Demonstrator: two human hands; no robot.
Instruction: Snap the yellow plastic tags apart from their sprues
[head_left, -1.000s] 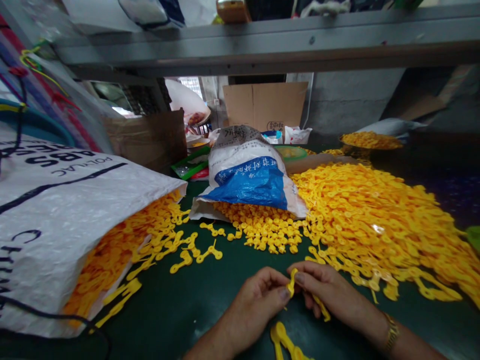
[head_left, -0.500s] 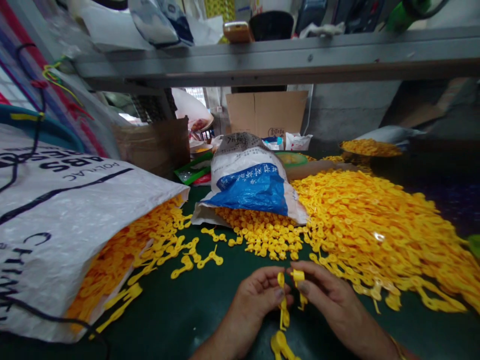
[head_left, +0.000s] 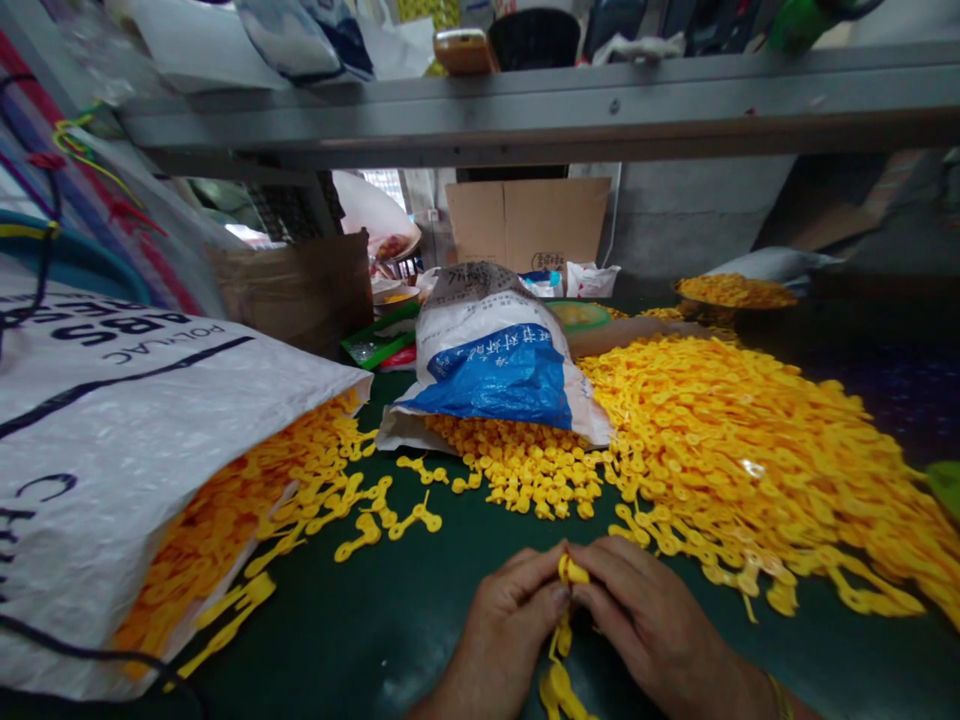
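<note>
My left hand (head_left: 499, 630) is closed, its thumb and fingers pinching a thin yellow plastic part (head_left: 561, 640) that hangs down between the hands. My right hand (head_left: 660, 625) is closed too, gripping a yellow plastic cap-like piece (head_left: 574, 571) pressed against the top of that part. The fingertips of both hands meet there and hide most of the joint. Just below, another yellow linked piece (head_left: 561, 692) shows at the bottom edge; whether it hangs from the held part or lies on the table I cannot tell.
A large heap of yellow linked parts (head_left: 750, 440) lies on the right. Ahead, a white and blue sack (head_left: 502, 370) spills small yellow pieces (head_left: 536, 480). At left, a white sack (head_left: 172, 390) holds more linked parts. A grey shelf beam (head_left: 525, 120) crosses above the dark green table (head_left: 337, 640).
My hands have come together, bringing the right hand's yellow cap-like piece against the part in my left hand. The view has shifted slightly.
</note>
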